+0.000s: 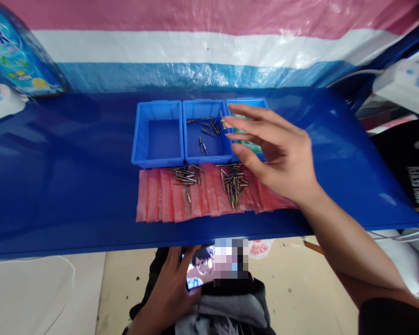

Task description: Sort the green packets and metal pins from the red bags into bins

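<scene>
Your right hand (282, 153) was held out above the right end of the counter (73, 186), with its grip apart: the thumb stood well off from the spread fingers. A single rivet (223, 122) showed right at those fingertips, near the right wall of the middle bin (207, 161); you could not tell from the blur whether it was pinched or loose. More loose rivets (214, 126) lay scattered inside that bin, mostly toward its far right part. The left bin (157, 162) stood just beside it, and the right bin (247, 100), partly behind your hand, had something green (255, 147) in it. On the near side of the bins, a row of overlapping pink plastic bags (156, 197) carried two heaps of rivets, a left heap (186, 177) and a larger right heap (234, 186). Your left hand (174, 279) was below the near edge of the counter, its grip closed around the left end of a phone (201, 266) with a lit screen. A striped sheet (195, 46) hung along the far side.
</scene>
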A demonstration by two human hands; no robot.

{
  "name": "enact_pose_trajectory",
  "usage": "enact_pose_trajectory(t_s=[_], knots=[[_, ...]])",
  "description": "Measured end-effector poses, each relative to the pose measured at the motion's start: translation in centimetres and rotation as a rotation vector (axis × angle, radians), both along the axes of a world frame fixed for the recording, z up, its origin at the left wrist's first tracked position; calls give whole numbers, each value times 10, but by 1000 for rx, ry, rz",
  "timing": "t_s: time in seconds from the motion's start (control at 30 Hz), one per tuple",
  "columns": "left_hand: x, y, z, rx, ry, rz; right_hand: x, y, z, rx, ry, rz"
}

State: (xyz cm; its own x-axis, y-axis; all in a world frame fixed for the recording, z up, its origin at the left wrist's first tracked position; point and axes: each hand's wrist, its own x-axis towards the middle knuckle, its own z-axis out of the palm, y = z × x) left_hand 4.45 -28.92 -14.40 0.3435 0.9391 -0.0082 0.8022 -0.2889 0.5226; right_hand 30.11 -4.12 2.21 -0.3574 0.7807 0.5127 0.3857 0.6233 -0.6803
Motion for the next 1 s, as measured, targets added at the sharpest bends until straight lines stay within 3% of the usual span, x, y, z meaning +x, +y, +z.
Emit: enact_pose_trajectory(t_s=[0.07,0.17,0.27,0.33,0.43,0.53,0.7,0.87,1.0], knots=[[-4,-13,-5,-92,-37,-63,1,3,-4,53,-118,-36],[-17,-33,-19,-43,-38,-186,6,5,-7,325,-196,-109],[-34,-47,-31,-5,-43,-228,10,0,-6,569,-372,-35],[-47,-52,-35,6,-16,-227,11,-5,-5,626,-567,33],[-67,-53,-37,-13,45,-171,8,-10,-6,605,-801,102],[-82,-48,-36,-32,50,-97,6,-11,-11,543,-905,182],[-83,-27,-38,-87,40,-11,7,-6,-16,450,-775,273],[-69,-9,-44,-263,40,-95,5,-5,-14,479,-635,270],[-61,-2,-51,-290,40,-134,6,-5,-9,498,-611,256]])
